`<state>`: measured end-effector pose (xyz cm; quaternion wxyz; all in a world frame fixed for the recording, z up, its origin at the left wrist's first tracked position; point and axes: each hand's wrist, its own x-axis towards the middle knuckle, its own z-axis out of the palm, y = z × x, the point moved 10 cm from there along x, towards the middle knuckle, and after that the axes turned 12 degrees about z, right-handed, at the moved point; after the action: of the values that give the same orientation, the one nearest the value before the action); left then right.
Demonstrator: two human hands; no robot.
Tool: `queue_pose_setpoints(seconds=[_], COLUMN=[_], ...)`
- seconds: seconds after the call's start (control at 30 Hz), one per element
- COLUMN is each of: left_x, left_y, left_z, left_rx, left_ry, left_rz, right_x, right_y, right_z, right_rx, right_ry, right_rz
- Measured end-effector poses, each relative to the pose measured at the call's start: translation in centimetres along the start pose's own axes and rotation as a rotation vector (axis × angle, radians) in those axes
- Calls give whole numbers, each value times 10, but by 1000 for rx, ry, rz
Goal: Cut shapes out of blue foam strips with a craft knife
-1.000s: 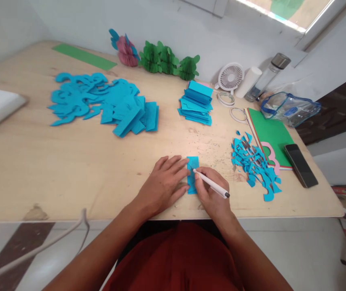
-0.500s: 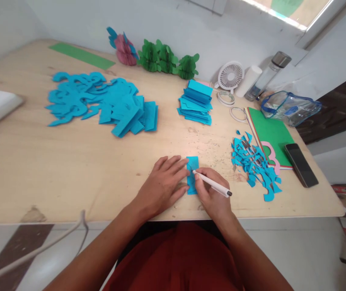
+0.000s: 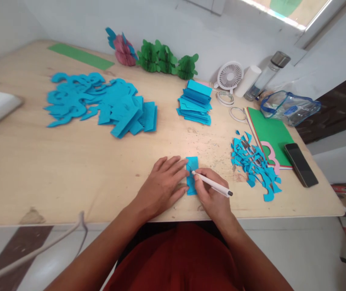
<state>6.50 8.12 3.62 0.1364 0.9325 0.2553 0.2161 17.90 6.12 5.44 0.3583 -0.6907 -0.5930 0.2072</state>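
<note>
A small upright rectangle of blue paper (image 3: 193, 163) lies near the table's front edge, with a dark curved line drawn on its upper part. My left hand (image 3: 162, 186) rests flat with its fingers stretched out, fingertips on the paper's left edge. In my right hand (image 3: 214, 198) is a white pen (image 3: 212, 184) with a dark end. Its tip touches the middle of the paper, and my right fingers cover part of the paper's right side.
Blue cut-out shapes (image 3: 72, 97) and folded blue papers (image 3: 130, 117) lie at left; another blue stack (image 3: 194, 103) is behind the paper. Blue scraps (image 3: 252, 157), a green notebook (image 3: 270, 131) and a phone (image 3: 300, 165) lie at right. A small fan (image 3: 230, 76) and bottle (image 3: 266, 76) stand behind.
The pen tip has shifted very slightly left and down on the paper. My left hand stays in place, and the rest of the table looks the same.
</note>
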Motion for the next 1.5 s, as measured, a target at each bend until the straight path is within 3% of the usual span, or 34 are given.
queue_pose_setpoints(seconds=[0.8,1.1,1.27,1.5], left_x=[0,0,0,1], left_y=[-1,-1,-1,0], left_z=[-2,-1,0,0], left_rx=[-15,-16,-8,0], left_ry=[20,23,15,-1], left_rz=[-6,-2,1,4], right_x=[7,19,22,22], right_y=[8,30,32,40], right_z=[6,19,21,13], right_rx=[126,230,267,553], right_ry=[-76,-221,-240,-185], right_rz=[98,192,205,324])
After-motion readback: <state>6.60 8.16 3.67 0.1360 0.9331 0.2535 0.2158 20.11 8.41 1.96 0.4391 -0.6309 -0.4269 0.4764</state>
